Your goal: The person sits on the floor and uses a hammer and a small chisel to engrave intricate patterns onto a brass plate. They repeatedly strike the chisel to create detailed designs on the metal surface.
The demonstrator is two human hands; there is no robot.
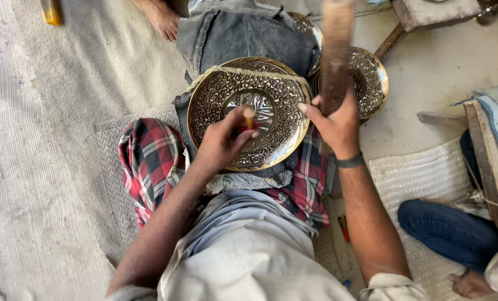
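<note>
I see my left hand (222,140) closed around a small chisel-like punch (249,119), its grip pinched tight on the shaft so the tip stands on the patterned face of the engraved brass plate (248,111). I judge that the low hold, with the heel of the hand resting on the metal, steadies the tool against the surface. My right hand (333,124) is wrapped fully around the handle of a wooden mallet (336,56), which is blurred and lifted above the plate, its head up near the top of the view.

The plate lies tilted on my lap, propped on a folded dark denim cloth (243,33) over my red checked wrap (151,161); a cord (243,71) runs across its upper rim, seemingly to keep it from sliding. I take the padding to cushion the metal and hold it at a working angle.

Just behind, partly hidden by the mallet, sits a second engraved plate (371,81), and the rim of a third shows beside the denim. Everything rests on a pale woven floor mat (65,111). At the right, another person's jeans-clad leg (449,228) and a wooden board (486,161) lie close by.
</note>
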